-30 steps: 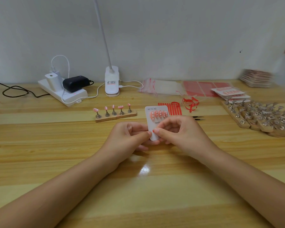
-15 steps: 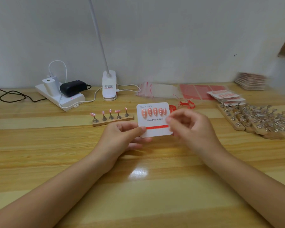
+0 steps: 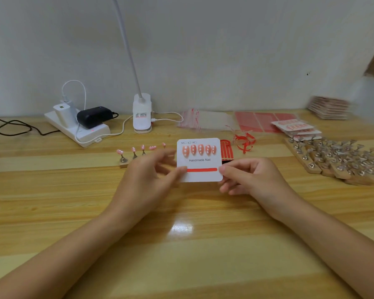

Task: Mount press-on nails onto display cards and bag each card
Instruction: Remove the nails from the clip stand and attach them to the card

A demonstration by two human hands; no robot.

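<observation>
A white display card [image 3: 199, 175] printed "Handmade Nail" carries a row of several pink nails along its top and a red strip across its lower part. My left hand [image 3: 148, 180] pinches the card's left edge at the strip's end. My right hand [image 3: 248, 175] pinches the right edge at the strip's other end. A wooden holder [image 3: 124, 164] with several pink nails on metal stands lies just left of the card, partly behind my left hand. Clear bags with red edges [image 3: 205, 120] lie at the back.
Rows of wooden stands with metal holders [image 3: 337, 162] fill the right side. Bagged cards [image 3: 296, 127], red sheets [image 3: 257, 121] and a card stack [image 3: 328, 107] lie at the back right. Red strips [image 3: 226, 148] and curled red tape [image 3: 244, 141] sit behind the card. A lamp base [image 3: 141, 114] and power strip [image 3: 80, 128] stand back left.
The card has turned face-on and upright. My right hand moved from over the card's middle to its right edge; my left hand shifted to the left edge.
</observation>
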